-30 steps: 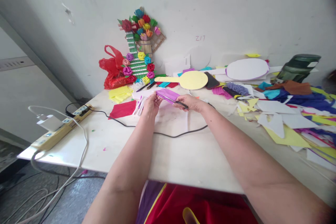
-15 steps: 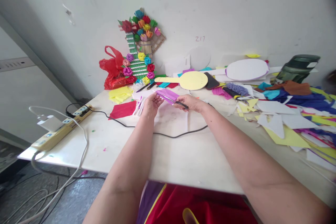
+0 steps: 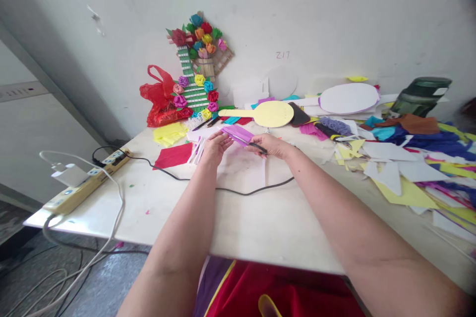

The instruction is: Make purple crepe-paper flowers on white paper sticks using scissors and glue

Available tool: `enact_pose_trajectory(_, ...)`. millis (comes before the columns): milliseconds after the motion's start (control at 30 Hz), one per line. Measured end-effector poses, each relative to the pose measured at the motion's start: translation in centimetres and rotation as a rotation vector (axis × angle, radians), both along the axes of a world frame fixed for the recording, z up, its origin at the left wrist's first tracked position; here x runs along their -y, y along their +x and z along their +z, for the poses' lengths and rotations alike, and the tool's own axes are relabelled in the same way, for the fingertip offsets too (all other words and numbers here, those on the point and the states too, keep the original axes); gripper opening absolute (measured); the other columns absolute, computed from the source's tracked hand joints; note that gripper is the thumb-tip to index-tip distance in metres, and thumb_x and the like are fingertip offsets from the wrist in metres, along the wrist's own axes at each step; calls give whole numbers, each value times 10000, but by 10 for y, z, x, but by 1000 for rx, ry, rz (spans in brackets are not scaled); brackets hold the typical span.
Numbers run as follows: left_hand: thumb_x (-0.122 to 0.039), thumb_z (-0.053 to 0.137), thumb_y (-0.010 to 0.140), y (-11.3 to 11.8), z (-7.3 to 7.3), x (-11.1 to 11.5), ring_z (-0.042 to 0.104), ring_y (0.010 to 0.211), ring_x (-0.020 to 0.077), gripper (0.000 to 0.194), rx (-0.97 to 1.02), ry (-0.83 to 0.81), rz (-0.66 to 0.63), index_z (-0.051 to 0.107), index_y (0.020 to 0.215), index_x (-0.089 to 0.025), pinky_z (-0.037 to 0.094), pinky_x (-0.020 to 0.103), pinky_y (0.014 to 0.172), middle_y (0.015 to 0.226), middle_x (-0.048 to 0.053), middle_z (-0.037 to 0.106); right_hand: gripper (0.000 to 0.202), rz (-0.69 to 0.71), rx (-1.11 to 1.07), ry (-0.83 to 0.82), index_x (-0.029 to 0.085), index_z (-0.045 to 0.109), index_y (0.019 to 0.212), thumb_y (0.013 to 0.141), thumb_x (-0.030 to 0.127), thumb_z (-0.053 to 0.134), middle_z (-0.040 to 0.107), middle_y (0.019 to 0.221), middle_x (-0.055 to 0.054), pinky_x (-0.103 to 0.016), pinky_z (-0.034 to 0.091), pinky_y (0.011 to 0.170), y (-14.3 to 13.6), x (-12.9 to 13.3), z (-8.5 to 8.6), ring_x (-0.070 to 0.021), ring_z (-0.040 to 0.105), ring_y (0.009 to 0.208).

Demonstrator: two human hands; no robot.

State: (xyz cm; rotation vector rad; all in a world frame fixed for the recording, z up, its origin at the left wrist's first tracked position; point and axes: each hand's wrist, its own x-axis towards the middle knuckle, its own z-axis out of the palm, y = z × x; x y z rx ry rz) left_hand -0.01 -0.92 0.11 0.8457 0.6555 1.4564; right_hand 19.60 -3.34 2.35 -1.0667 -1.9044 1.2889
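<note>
- While the right hand (image 3: pixel 270 145) grips the black-handled scissors (image 3: pixel 259 148), their blades lie along the purple paper (image 3: pixel 240 133).
- That paper sits between both hands, above the pale table (image 3: pixel 156 195).
- The left hand (image 3: pixel 217 147) meets its left end, fingers loosely bent — whether they pinch it, I can't tell.
- Just beside the left hand — white strips (image 3: pixel 197 151), then red paper (image 3: pixel 173 156).

A whitish table (image 3: pixel 148 198) carries a power strip (image 3: pixel 97 171), red sheet (image 3: pixel 173 155) and paper scraps (image 3: pixel 420 163).
</note>
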Motion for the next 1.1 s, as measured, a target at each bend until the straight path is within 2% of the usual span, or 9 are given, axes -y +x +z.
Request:
enact_pose_trajectory(267,-62,658,595,1,-1,0,630,614,132,243,-31,6,-8,611,829,-111,509,324,767,660,32,651,331,-10,8,-5,132,519,682,644,409,697,463,463,61,-186,300,366,0,0,1,-38,393,355)
enact_pose_trajectory(700,-75,678,578,3,0,0,634,631,140,291,-23,24,-10,610,859,-102,501,320,751,679,43,656,298,-11,-2,-6,127,532,715,659,374,689,483,479,53,-171,312,356,0,-4,-3,-38,413,361)
enact_pose_trajectory(933,-144,705,566,0,0,-2,610,582,122,306,-47,101,60,622,860,-125,508,299,677,644,17,639,351,13,4,-72,101,568,761,723,445,627,497,465,34,-169,276,330,1,1,2,-37,396,325)
enact_pose_trajectory(1100,-158,714,549,-3,1,-2,593,566,114,298,-59,122,119,623,832,-141,503,289,643,636,4,625,387,35,13,-115,87,598,785,706,463,638,527,469,19,-166,266,312,4,1,6,-40,411,315)
